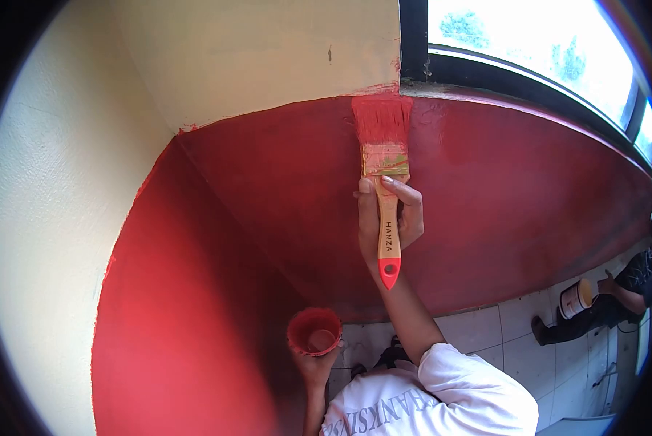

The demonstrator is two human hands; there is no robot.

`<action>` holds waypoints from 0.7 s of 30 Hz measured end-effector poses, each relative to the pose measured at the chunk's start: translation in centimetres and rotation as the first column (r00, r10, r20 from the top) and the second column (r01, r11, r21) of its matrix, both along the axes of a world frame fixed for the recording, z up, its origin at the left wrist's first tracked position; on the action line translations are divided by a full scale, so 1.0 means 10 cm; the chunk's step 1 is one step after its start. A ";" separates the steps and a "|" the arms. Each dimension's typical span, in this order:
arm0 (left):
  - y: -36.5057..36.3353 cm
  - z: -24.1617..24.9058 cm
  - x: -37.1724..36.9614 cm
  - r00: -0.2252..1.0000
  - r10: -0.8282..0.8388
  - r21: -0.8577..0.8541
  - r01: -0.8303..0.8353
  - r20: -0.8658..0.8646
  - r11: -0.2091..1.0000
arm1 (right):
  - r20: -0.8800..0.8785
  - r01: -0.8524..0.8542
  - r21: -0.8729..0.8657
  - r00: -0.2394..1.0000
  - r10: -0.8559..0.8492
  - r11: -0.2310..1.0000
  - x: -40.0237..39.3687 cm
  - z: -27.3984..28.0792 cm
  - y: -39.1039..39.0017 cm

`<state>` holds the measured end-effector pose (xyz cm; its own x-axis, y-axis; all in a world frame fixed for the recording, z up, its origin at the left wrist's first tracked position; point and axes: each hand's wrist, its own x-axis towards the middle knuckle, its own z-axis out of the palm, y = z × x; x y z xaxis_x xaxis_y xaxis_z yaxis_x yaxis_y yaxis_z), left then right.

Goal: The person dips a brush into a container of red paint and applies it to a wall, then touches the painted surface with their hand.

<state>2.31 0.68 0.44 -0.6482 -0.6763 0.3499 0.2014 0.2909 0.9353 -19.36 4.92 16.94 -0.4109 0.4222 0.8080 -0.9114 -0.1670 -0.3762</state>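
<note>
The right hand (390, 218) grips the wooden handle of a paintbrush (384, 167), whose red bristles press against the red wall (268, 182) just below the window frame (500, 80). Well below the brush, the left hand (316, 363) cups a small red paint cup (314, 332). At the far right, beneath the window, another person (616, 298) holds a can (576, 298).

Two walls meet in a corner, red (268, 189) on the lower part and cream (253, 51) above. A dark-framed window (529, 43) at upper right lets in bright daylight, and white floor tiles (500, 327) lie below.
</note>
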 end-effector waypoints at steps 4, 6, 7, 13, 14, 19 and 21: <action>-0.01 -0.06 0.04 1.000 0.002 0.001 -0.002 0.020 1.000 | 0.003 -0.044 -0.046 0.999 0.044 0.998 0.01 -0.06 -0.04; -0.02 -0.11 0.06 1.000 0.015 0.012 -0.015 0.009 1.000 | 0.006 -0.029 -0.041 1.000 0.029 0.999 0.00 -0.10 -0.05; -0.01 -0.12 0.07 1.000 0.021 0.018 -0.021 0.005 1.000 | 0.008 -0.022 -0.039 1.000 0.022 0.999 0.00 -0.12 -0.05; 0.00 -0.08 0.17 0.999 -0.002 0.041 0.001 0.037 0.999 | 0.048 -0.016 0.016 0.999 0.016 1.000 0.04 -0.26 -0.02; 0.00 -0.08 0.19 0.999 -0.003 0.037 0.002 0.044 0.999 | 0.059 -0.017 0.032 0.998 0.015 0.999 0.05 -0.29 -0.01; -0.02 -0.09 0.22 0.999 -0.016 0.057 0.013 0.046 0.998 | 0.090 -0.043 0.057 0.995 0.038 0.997 0.04 -0.47 -0.07; -0.01 -0.08 0.23 0.999 -0.021 0.056 0.018 0.045 0.998 | 0.097 -0.034 0.064 0.995 0.028 0.997 0.03 -0.56 -0.08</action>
<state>4.57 0.56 -0.33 -0.6761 -0.6807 0.2820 0.1631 0.2350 0.9582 -19.09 4.08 11.36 -0.4999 0.3555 0.7897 -0.8653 -0.1668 -0.4727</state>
